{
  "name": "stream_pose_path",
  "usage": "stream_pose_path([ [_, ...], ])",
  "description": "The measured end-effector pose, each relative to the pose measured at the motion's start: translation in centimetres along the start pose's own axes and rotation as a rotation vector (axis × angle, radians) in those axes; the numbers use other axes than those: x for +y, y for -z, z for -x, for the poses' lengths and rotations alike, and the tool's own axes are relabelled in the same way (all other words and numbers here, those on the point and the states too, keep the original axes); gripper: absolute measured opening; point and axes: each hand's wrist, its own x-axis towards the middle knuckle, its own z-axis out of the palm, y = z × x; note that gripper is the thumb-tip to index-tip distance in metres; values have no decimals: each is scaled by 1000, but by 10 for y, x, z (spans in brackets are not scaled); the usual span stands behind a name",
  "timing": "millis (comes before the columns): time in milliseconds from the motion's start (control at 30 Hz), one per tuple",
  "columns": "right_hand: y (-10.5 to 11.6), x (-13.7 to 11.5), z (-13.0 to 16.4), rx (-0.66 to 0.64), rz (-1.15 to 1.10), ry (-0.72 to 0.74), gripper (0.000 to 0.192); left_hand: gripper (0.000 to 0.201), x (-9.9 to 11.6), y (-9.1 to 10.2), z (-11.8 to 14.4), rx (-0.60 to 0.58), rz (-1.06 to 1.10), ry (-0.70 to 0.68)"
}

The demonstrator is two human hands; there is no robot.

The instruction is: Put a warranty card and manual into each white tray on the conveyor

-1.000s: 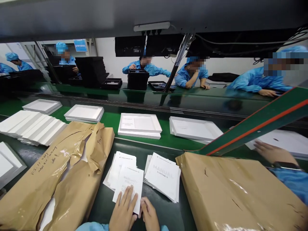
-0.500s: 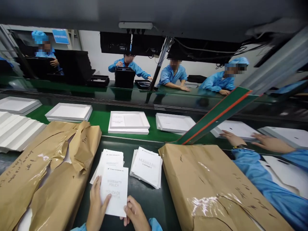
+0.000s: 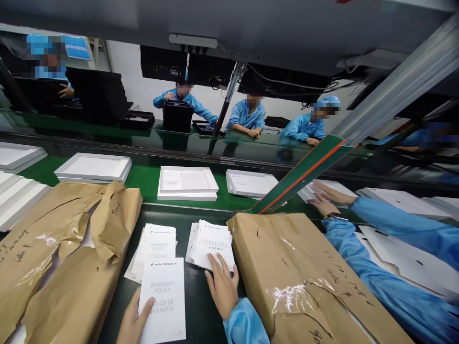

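Between my left thumb and fingers is a white warranty policy leaflet [image 3: 167, 291], its printed face up; my left hand [image 3: 134, 317] grips it by the left edge. Just behind it lies a loose pile of the same warranty leaflets [image 3: 160, 239]. My right hand [image 3: 224, 286] rests its spread fingertips on the front of the top manual in a stack of white manuals [image 3: 215, 241]. That stack is slightly fanned and sits against a brown paper package.
Brown paper packages stand at left [image 3: 82, 258] and right [image 3: 287, 267]. Beyond them, white box trays [image 3: 188, 196] line a green belt [image 3: 147, 177]; one holds a manual. A slanted green board [image 3: 301, 174] crosses at right. A co-worker's arms [image 3: 362, 253] reach in; other people sit opposite.
My right hand has left the warranty leaflet and moved right onto the manuals. My left hand keeps the leaflet, now lower in view. The co-worker's hands have shifted at the right box.
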Motion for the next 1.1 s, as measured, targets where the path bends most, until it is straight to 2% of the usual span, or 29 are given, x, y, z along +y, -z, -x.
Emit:
stream_pose_path([
  [133,3,20,14,173,81,0,31,69,4,2,2,17,30,18],
  [233,1,34,10,257,71,-59,43,69,6,0,3,35,57,27],
  [300,-3,43,4,239,76,-122,54,70,7,-3,2,26,62,31],
  [367,-6,49,-1,152,79,-213,60,72,9,-6,1,3,55,30],
  [433,-5,52,-5,80,70,-293,59,73,10,-8,0,-16,38,20],
  [467,-3,52,-7,83,58,-320,58,73,11,-8,0,-18,28,17],
  [533,4,53,-10,169,-60,-364,56,74,12,-8,0,-12,14,18],
  [633,18,55,-13,324,-457,-472,64,78,12,-6,1,-8,27,34],
  [733,38,55,-12,412,-708,-570,73,74,8,-4,0,-12,37,29],
  [800,53,47,-11,488,-940,-646,74,70,6,-4,-1,-2,36,17],
  [900,75,21,-9,566,-1366,-742,76,70,9,-10,0,21,35,-4],
  [1000,79,-12,-4,453,-1510,-737,74,68,21,-20,4,41,31,-44],
  [1100,61,-38,9,271,-1434,-692,68,66,32,-30,8,28,96,-83],
])
